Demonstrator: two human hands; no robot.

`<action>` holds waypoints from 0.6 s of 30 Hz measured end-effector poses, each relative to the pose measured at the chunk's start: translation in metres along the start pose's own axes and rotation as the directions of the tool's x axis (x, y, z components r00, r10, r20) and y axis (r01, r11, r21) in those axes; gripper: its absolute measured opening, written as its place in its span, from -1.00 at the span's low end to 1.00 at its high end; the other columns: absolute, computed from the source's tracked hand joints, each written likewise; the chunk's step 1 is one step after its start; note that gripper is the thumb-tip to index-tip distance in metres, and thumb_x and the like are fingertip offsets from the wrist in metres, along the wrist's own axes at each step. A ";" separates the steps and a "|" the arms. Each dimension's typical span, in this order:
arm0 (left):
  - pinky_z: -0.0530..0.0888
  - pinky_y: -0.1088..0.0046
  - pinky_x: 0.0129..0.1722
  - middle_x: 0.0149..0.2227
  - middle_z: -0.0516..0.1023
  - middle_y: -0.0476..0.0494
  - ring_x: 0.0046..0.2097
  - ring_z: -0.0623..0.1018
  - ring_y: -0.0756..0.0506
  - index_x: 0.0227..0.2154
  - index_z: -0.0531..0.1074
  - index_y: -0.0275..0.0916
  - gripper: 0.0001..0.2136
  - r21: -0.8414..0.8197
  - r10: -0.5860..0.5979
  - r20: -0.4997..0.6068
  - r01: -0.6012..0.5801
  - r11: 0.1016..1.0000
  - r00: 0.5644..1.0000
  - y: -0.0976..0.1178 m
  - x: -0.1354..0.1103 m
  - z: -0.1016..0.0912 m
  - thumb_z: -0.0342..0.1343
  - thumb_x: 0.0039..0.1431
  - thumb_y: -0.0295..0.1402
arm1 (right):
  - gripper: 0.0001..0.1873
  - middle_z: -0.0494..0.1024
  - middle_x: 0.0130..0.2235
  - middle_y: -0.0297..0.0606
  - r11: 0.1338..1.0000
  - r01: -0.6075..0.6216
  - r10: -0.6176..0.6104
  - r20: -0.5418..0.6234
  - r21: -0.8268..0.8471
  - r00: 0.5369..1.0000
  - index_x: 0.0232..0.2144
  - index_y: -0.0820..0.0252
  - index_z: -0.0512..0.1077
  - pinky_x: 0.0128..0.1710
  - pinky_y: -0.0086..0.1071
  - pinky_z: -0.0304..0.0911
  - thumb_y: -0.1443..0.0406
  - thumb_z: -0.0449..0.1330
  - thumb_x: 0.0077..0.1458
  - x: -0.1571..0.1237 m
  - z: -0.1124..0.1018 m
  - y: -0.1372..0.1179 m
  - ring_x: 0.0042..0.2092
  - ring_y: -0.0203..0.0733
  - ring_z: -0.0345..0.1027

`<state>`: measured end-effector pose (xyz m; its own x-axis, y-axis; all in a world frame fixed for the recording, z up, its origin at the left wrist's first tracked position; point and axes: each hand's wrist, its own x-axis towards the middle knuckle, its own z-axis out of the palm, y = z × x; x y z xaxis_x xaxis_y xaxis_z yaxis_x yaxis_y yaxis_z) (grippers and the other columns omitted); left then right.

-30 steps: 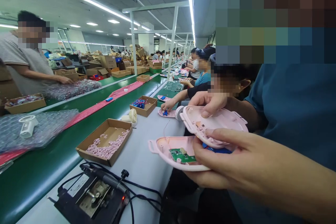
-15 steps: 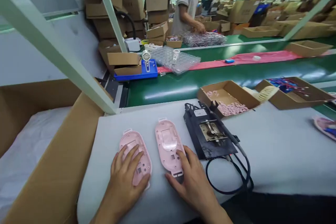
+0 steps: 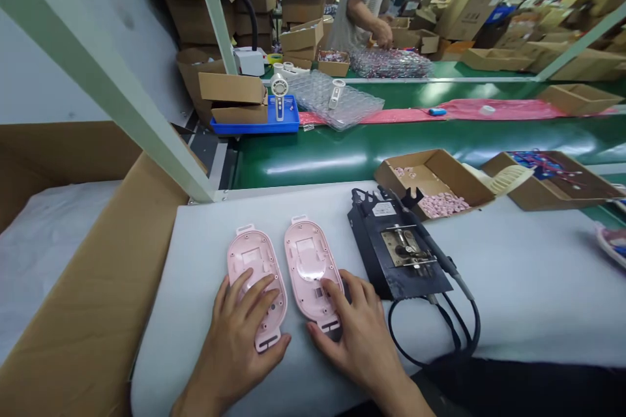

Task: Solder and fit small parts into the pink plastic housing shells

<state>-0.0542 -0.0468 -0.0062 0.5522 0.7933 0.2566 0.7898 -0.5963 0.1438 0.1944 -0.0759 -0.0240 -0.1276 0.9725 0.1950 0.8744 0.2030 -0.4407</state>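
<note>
As the head view looked down on the white bench [image 3: 513, 287], two pink plastic casing halves lay side by side, hollow faces up and just apart. The left shell [image 3: 257, 267] and the right shell [image 3: 309, 260] each ran with the long axis pointing away from the person, the far ends leaning slightly left. The left hand [image 3: 239, 332] lay open over the near half of the left shell, fingers spread and not closed on anything. The right hand [image 3: 349, 342] was open too, with its fingers [image 3: 332, 290] resting on the near end of the right shell; they hid part of that edge, so the contact was perhaps only light. Each hand was nearest the shell beneath it. Left of the shells, a narrow strip of bench ran to the edge beside a cardboard box [image 3: 92, 260]. On the right, a soldering station [image 3: 398, 251] stood close by, narrowing the room there, and its cable [image 3: 430, 345] looped toward the near edge. A tray of pink parts [image 3: 433, 186] sat at the far edge, before the green conveyor [image 3: 313, 166].
</note>
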 end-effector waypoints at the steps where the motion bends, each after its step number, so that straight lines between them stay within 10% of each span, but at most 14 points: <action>1: -0.01 -0.04 0.36 0.24 0.44 -0.12 0.35 0.21 -0.35 0.16 0.37 -0.16 -0.53 0.002 0.022 -0.007 -0.022 1.000 1.000 -0.003 0.000 0.000 0.19 0.23 -0.15 | -0.36 0.28 0.21 -0.01 1.000 -0.001 0.001 0.011 0.005 1.000 0.20 0.06 0.28 0.08 0.14 0.36 0.09 0.32 0.12 -0.001 -0.001 0.000 0.16 0.21 0.19; 8: -0.09 -0.06 0.39 0.32 0.35 -0.22 0.36 0.22 -0.38 0.25 0.31 -0.25 -0.38 0.054 0.118 -0.038 -0.115 0.992 0.992 0.012 0.008 -0.014 0.17 0.21 -0.04 | -0.24 0.22 0.30 0.08 0.999 0.038 -0.039 0.036 0.025 0.999 0.32 0.13 0.18 0.10 0.12 0.40 -0.01 0.27 0.19 0.003 -0.039 -0.002 0.23 0.23 0.19; 11: 0.07 -0.05 0.34 0.32 0.36 -0.25 0.34 0.26 -0.40 0.27 0.32 -0.24 -0.35 0.081 0.198 -0.060 -0.193 0.978 0.978 0.049 0.032 -0.006 0.17 0.19 -0.03 | -0.50 0.26 0.32 -0.01 0.982 0.186 -0.184 -0.074 0.020 0.980 0.28 0.17 0.24 0.24 -0.01 0.30 0.27 0.09 0.33 0.047 -0.061 -0.030 0.27 0.05 0.20; 14: 0.26 -0.10 0.22 0.15 0.53 -0.28 0.19 0.43 -0.42 0.16 0.44 -0.21 -0.49 0.083 0.180 -0.064 -0.174 0.981 0.982 0.075 0.049 0.014 0.18 0.17 -0.17 | -0.62 0.33 0.32 -0.26 0.910 0.402 -0.396 0.081 -0.099 0.915 0.16 0.03 0.41 0.33 -0.12 0.18 0.28 0.11 0.32 0.100 -0.064 -0.067 0.30 -0.03 0.21; 18: 0.28 -0.24 0.17 -0.07 0.63 -0.34 0.01 0.54 -0.45 -0.07 0.58 -0.22 -0.68 0.097 0.172 -0.038 -0.167 0.981 0.984 0.048 0.021 0.053 0.04 0.18 -0.43 | -0.69 0.53 0.14 -0.33 0.967 0.035 -0.027 0.035 -0.254 0.999 0.00 -0.05 0.52 0.21 -0.19 0.28 0.21 0.27 0.18 0.116 -0.063 -0.053 0.23 -0.03 0.30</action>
<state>0.0100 -0.0524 -0.0447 0.6690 0.6740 0.3132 0.7084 -0.7058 0.0059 0.1630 0.0190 0.0767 -0.1673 0.9700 0.1764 0.9596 0.2013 -0.1964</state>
